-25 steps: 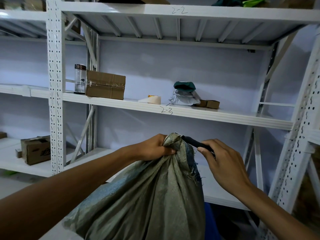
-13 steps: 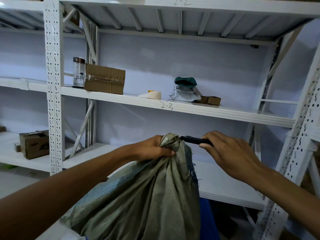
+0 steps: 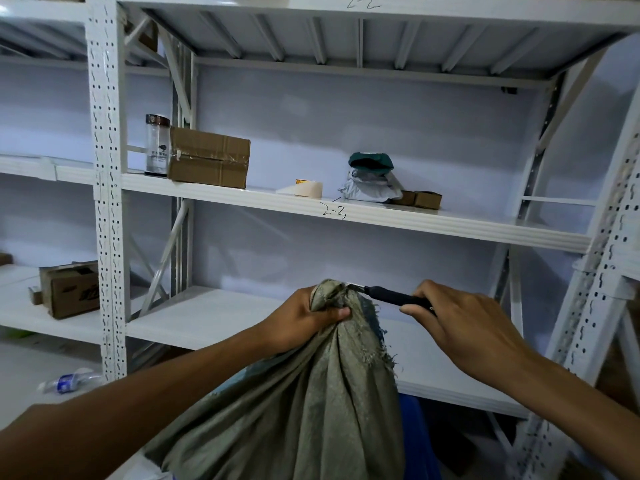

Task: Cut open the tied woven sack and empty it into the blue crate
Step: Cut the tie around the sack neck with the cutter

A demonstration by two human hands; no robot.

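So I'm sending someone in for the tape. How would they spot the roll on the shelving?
Find the white metal shelf marked 2-3 in handwriting. The tape roll lies just left of that mark, between the cardboard box and the grey plastic bag. It is the only small, pale roll there.

1. The woven sack (image 3: 304, 403) runs off the bottom edge of the frame, so its base is unseen; its tie is buried in the bunched neck under the left hand (image 3: 304, 320).
2. The blue crate (image 3: 417, 441) shows only as a sliver at lower centre, behind the sack and cut by the bottom edge.
3. The cutter (image 3: 391, 296) has its rear end hidden inside the right hand (image 3: 471, 327); its blade tip is lost against the sack's neck.
4. The jar (image 3: 157, 145) label at upper left is too small to read.
5. The bottle (image 3: 69, 381) at lower left is blurred.
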